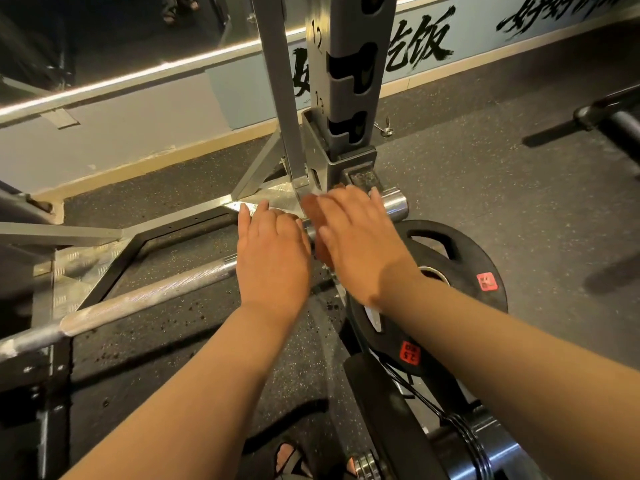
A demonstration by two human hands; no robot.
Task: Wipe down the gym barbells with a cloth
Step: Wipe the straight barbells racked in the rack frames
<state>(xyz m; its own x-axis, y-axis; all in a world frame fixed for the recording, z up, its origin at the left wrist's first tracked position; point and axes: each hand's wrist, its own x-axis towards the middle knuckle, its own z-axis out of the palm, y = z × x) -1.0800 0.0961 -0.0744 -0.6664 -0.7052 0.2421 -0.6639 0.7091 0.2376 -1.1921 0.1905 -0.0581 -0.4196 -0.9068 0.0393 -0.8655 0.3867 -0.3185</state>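
Observation:
A steel barbell [145,292] lies low across the rack base, running from the lower left up to its sleeve end [394,204] beside the rack post. My left hand [273,251] sits on the bar just left of the sleeve, fingers curled over it and thumb stretched out. My right hand [353,237] lies on a brown cloth [311,216] draped over the sleeve, fingers fairly straight and pressing it down. Part of the cloth hangs below my palm. The bar under both hands is hidden.
A grey rack upright [349,81] with numbered holes rises right behind the sleeve. Black weight plates [450,251] with red labels lean at the right. Another bar [606,116] lies on the rubber floor at the far right. A mirror wall stands at the left rear. My sandalled foot [287,459] is below.

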